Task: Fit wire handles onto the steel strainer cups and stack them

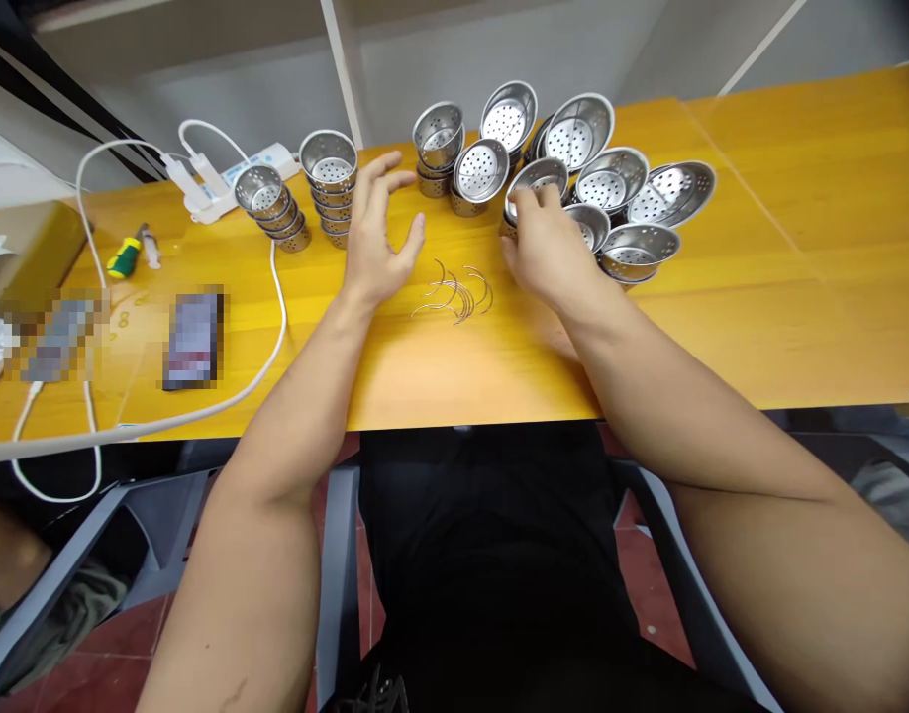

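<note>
My right hand [548,243] has its fingers over the rim of a perforated metal cup [530,180] at the front of the right-hand group, thumb outside and fingertips at the rim. Raised above the table, my left hand [380,238] holds nothing, its fingers spread and thumb apart. It is nearest to a stack of perforated cups [328,163] on its left. Several thin curved wires [458,294] lie on the table between my hands. More perforated cups [610,180] stand in stacks around my right hand, some tilted.
At the left, another cup stack [265,198] stands by a white power strip [224,188] with plugs. A white cable [276,327] loops over the table past a blurred phone [193,340] and a green-yellow screwdriver [126,255]. A grey wall [440,59] rises behind the table.
</note>
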`<state>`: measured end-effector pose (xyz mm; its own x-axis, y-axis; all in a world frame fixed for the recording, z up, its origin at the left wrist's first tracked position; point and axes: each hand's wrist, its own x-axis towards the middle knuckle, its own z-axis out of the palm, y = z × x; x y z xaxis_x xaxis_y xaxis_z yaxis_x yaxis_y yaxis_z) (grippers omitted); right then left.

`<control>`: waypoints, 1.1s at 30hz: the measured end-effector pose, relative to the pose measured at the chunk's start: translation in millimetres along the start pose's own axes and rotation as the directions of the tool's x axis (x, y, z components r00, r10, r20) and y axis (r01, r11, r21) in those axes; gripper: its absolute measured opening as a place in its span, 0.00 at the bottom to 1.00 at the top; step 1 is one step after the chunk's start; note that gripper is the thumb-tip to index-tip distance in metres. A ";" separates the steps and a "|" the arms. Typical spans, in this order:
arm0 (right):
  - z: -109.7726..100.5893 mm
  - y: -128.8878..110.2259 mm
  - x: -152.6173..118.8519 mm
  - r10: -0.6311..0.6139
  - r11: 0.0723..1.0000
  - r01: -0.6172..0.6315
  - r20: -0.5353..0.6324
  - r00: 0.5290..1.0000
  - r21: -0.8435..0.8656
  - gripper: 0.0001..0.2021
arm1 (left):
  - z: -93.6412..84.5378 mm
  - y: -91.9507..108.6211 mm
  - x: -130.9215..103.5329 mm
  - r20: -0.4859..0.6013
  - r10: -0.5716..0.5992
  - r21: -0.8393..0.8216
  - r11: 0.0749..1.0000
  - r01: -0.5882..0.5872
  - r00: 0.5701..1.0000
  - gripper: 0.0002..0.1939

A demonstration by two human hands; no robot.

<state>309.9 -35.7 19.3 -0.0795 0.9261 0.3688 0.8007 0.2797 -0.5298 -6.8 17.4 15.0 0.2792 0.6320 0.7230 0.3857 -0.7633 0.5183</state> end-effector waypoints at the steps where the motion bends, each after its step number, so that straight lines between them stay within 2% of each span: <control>1: 0.0 2.1 2.8 0.026 1.000 -0.025 0.014 1.000 -0.019 0.19 | 0.7 -2.7 -0.3 0.012 0.003 0.002 1.000 -0.003 1.000 0.38; 4: -1.4 -2.1 11.1 0.092 0.992 -0.088 0.037 0.995 -0.089 0.06 | 0.5 -6.9 -0.7 0.027 0.010 0.017 1.000 -0.011 1.000 0.37; 5: -2.7 -5.7 13.5 0.117 0.986 -0.111 0.042 0.992 -0.124 0.05 | 0.2 -7.2 -1.0 0.031 0.013 0.022 1.000 -0.014 0.999 0.37; 9: -10.1 -17.4 18.7 0.171 0.963 -0.158 0.043 0.984 -0.218 0.12 | -0.5 -6.2 -3.1 0.048 0.028 0.044 0.999 -0.030 0.998 0.36; 12: -16.3 -19.8 17.5 0.131 0.979 -0.129 0.002 0.991 -0.158 0.11 | -1.6 -5.4 -4.5 0.057 0.034 0.053 0.998 -0.037 0.998 0.36; 15: -21.6 -23.7 13.7 0.042 0.991 -0.049 -0.055 0.998 -0.121 0.09 | -1.7 -3.7 -5.8 0.077 0.017 0.062 0.998 -0.021 0.997 0.37; 18: -19.6 -33.5 7.3 -0.057 0.998 0.058 -0.055 0.997 0.018 0.06 | 2.9 0.1 -7.8 0.094 -0.016 0.025 1.000 0.014 0.995 0.43; 20: -11.8 -43.2 1.0 -0.106 0.964 0.109 -0.026 0.994 0.243 0.18 | 8.4 3.5 -9.2 0.096 -0.045 -0.039 0.998 0.049 0.994 0.50; 22: -0.8 -54.7 -6.5 -0.137 0.864 0.113 0.013 0.990 0.491 0.32 | 13.6 7.1 -10.3 0.123 -0.069 -0.118 0.989 0.083 0.990 0.58; 25: 12.6 -71.8 -16.5 -0.156 0.673 0.029 0.104 0.982 0.739 0.42 | 16.4 11.3 -11.0 0.194 -0.098 -0.205 0.969 0.138 0.976 0.61; 28: 15.1 -81.8 -21.5 -0.174 0.582 -0.054 0.189 0.966 0.811 0.44 | 13.1 12.1 -11.1 0.225 -0.141 -0.240 0.951 0.195 0.964 0.59; 30: 12.5 -82.4 -22.3 -0.205 0.588 -0.051 0.209 0.956 0.807 0.44 | 10.5 10.1 -11.3 0.225 -0.159 -0.250 0.944 0.214 0.961 0.56; 33: 7.6 -75.5 -21.4 -0.254 0.651 -0.009 0.229 0.940 0.759 0.41 | 8.9 4.2 -11.5 0.215 -0.174 -0.270 0.935 0.230 0.961 0.52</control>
<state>246.6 -74.8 45.6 -0.4134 0.8574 0.3064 0.0713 0.3660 -0.9279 -0.6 8.2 4.8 0.3902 0.7690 0.5064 0.1869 -0.6047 0.7742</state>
